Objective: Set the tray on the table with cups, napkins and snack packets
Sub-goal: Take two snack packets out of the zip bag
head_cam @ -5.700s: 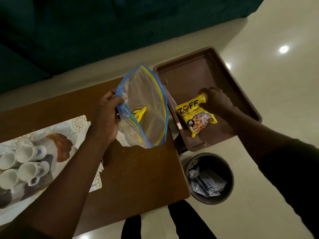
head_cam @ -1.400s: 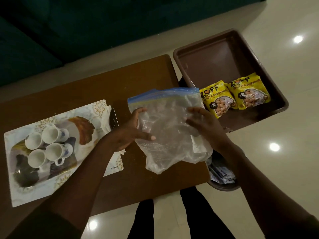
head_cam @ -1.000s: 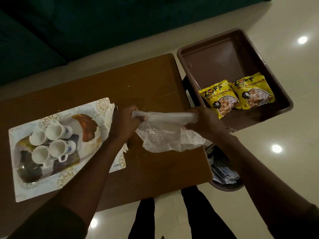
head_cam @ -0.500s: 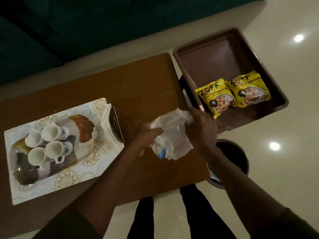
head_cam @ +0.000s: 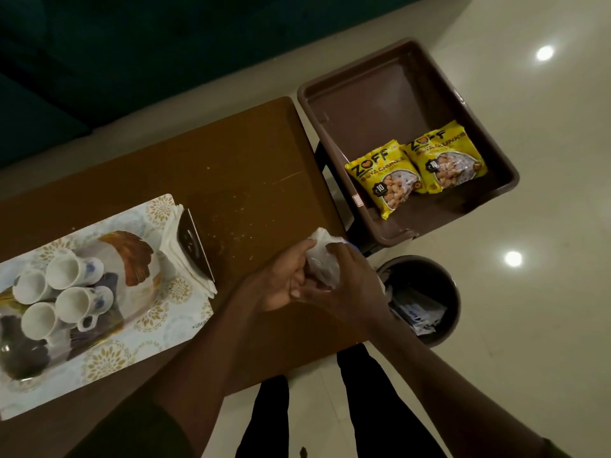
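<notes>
My left hand (head_cam: 281, 279) and my right hand (head_cam: 350, 285) press together on a crumpled clear plastic bag (head_cam: 322, 259) above the right end of the brown wooden table (head_cam: 231, 166). Two yellow snack packets (head_cam: 383, 180) (head_cam: 443, 157) lie side by side in the brown plastic tray (head_cam: 380, 94), which sits off the table's right end. Several white cups (head_cam: 66, 292) lie on a patterned serving tray (head_cam: 109, 355) at the table's left. A stack of white napkins (head_cam: 175, 246) with a dark holder leans on that tray's right edge.
A round dark bin (head_cam: 433, 282) with paper waste stands on the pale tiled floor below the brown tray. My legs show under the table's near edge. A dark green sofa (head_cam: 132, 44) runs along the far side.
The second packet went into the brown tray, and the emptied bag was flattened, folded and squeezed into a small wad between both hands.
</notes>
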`<state>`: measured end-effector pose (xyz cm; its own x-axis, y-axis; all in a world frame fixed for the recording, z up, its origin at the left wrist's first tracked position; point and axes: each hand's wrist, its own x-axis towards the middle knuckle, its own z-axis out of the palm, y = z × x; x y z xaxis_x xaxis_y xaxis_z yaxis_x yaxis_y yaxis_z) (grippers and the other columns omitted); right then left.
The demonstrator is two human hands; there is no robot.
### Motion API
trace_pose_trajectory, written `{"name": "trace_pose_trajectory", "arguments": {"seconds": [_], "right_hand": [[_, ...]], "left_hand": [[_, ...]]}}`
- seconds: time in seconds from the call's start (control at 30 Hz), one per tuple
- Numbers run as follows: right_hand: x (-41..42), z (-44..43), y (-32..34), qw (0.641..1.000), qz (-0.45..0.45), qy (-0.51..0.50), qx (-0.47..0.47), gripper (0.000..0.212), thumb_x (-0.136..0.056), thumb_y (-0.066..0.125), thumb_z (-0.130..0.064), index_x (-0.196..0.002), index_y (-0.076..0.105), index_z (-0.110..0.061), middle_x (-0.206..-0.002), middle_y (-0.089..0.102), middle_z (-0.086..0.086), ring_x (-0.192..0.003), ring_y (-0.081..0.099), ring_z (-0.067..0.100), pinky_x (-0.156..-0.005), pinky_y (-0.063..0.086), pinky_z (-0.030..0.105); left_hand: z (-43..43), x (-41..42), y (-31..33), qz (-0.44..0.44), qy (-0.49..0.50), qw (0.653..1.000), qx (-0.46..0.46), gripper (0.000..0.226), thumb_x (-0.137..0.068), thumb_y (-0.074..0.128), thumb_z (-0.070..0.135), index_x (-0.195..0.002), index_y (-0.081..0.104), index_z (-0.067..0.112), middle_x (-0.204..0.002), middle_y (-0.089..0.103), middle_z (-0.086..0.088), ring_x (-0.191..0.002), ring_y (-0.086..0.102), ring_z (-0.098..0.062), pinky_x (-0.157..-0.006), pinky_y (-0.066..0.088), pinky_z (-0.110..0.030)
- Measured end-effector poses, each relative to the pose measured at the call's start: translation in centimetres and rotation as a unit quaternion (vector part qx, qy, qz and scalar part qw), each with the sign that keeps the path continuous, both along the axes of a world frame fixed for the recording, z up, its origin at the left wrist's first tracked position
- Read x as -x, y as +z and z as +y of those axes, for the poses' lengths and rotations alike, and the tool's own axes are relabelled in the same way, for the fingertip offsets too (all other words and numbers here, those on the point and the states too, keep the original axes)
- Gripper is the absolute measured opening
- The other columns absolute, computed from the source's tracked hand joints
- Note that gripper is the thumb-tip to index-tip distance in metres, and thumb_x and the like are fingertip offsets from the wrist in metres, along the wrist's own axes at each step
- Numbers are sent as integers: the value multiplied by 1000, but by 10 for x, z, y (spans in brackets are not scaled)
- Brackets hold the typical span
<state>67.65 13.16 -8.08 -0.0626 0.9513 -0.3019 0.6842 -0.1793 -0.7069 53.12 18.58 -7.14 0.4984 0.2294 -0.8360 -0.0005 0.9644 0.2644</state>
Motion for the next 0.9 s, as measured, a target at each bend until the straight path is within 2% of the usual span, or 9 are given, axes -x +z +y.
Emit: {"name": "trace_pose_trajectory", "arguments": {"seconds": [0.1,0.13,0.3,0.4,0.47,0.53,0.67,0.83,0.9], "right_hand": [[-12,-4,-8,999,-41,16,-18,62,-72,76,-36,-124,50,-15,-123,57,1,-106,55,19,-79,41,25],[-19,-6,-9,998,-54,18,-28,56,-75,75,-27,-123,51,-14,-124,58,6,-107,57,23,-79,42,26],[-58,-19,-12,998,-40,-26,-38,42,-84,65,-12,-125,55,-13,-120,64,9,-102,64,24,-81,55,33],[-81,-28,-19,997,-45,-49,-42,34,-86,64,-9,-119,59,-13,-118,64,7,-101,63,20,-79,53,24],[-102,-34,-28,994,-72,-81,-15,33,-81,64,-5,-112,60,-14,-114,62,4,-97,60,19,-72,44,17],[-128,-42,-38,985,-101,-135,30,36,-77,63,-3,-112,62,-13,-113,62,6,-98,59,24,-74,45,24],[-181,-63,-63,957,-177,-214,81,36,-77,66,-8,-113,62,-10,-111,67,11,-105,55,34,-81,47,38],[-203,-72,-105,939,-174,-247,166,51,-85,64,-20,-132,45,-14,-132,48,7,-121,42,29,-79,46,40],[-201,-70,-118,937,-178,-235,187,61,-81,69,-27,-134,42,-14,-135,44,8,-125,40,29,-86,48,42]], "left_hand": [[-6,-14,-6,22,-88,995,-49,61,-91,31,69,-126,61,29,-127,66,-10,-112,63,-27,-97,51,-50],[-7,-22,-7,38,-110,991,-65,64,-88,29,73,-127,60,33,-126,67,-7,-117,60,-27,-101,47,-51],[-4,-57,-8,151,-191,960,-139,67,-87,31,74,-114,65,23,-107,73,-5,-100,69,-20,-88,56,-44],[-2,-81,-10,152,-225,950,-155,63,-91,30,68,-99,68,18,-95,75,-6,-87,72,-21,-73,59,-35],[-4,-97,-15,151,-244,943,-171,62,-93,30,65,-92,70,17,-91,74,-6,-79,72,-19,-64,56,-30],[-6,-106,-23,160,-244,939,-183,59,-94,34,61,-91,70,13,-87,73,-8,-71,69,-18,-61,54,-28],[-13,-114,-36,142,-233,945,-182,54,-93,43,57,-92,66,8,-76,71,-9,-60,65,-18,-52,48,-25],[-18,-122,-46,139,-244,942,-183,46,-92,50,54,-98,65,10,-67,69,-1,-56,63,-12,-50,45,-22],[-16,-121,-48,143,-240,942,-188,44,-90,52,53,-99,66,12,-65,69,1,-56,63,-10,-50,45,-22]]}}
